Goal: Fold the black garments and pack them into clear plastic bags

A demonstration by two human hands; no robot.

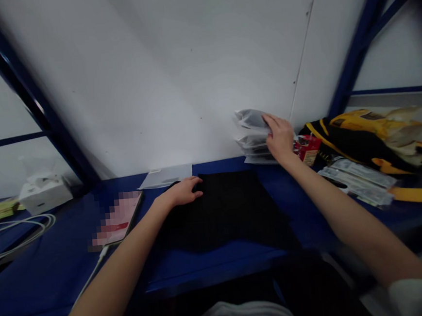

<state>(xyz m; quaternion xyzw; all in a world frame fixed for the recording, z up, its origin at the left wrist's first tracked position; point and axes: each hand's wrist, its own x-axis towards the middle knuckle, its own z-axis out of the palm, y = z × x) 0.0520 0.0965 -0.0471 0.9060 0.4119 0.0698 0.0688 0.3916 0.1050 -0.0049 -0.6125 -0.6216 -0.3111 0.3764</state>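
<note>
A piece of black cloth point(224, 210) lies spread on the blue table in front of me. My left hand point(186, 191) lies on its far left part, fingers apart and holding nothing. At the back, against the wall, is a pile of clear plastic packets point(256, 147) with dark contents. My right hand point(280, 135) is at the right side of this pile, its fingers curled over the edge of the top plastic packet point(251, 118). The thumb side is partly hidden. Behind the cloth lies a flat clear plastic bag point(166, 176).
To the left are a phone point(119, 219) on a white cable point(91, 279) and a white tissue box point(45, 193). On the right lie a red packet point(308, 148), a black and yellow bag point(370, 135) and grey plastic packages point(358, 178). Blue frame posts point(353, 59) flank the table.
</note>
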